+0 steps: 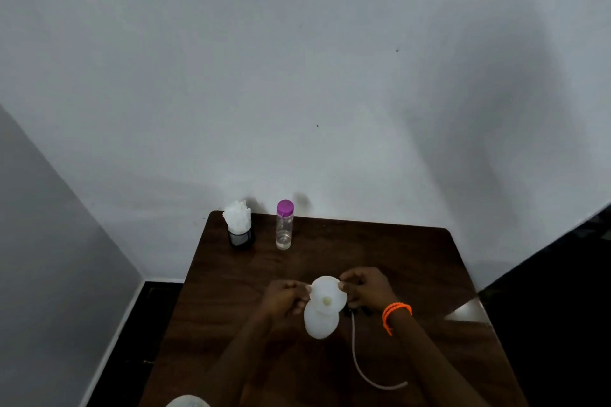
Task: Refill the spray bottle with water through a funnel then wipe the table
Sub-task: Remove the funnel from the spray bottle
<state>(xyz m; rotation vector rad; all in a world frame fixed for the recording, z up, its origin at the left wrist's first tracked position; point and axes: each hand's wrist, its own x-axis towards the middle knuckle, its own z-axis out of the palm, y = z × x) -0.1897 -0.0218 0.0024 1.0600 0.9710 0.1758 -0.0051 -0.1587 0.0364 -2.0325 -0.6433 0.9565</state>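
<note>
A white funnel (327, 294) sits in the white spray bottle (320, 322) on the dark table (413, 268); the left hand (284, 299) and right hand (363, 287) pinch its rim; a clear, purple-capped water bottle (284, 225) stands behind, seemingly near-empty.

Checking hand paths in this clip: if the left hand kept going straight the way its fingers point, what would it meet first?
The left hand already pinches the white funnel rim; past it, probably the right hand on the opposite rim, though depth is unclear.

Glossy dark wood-grain table (413, 274), matt white plastic funnel (327, 296), clear plastic bottle (284, 228).
</note>
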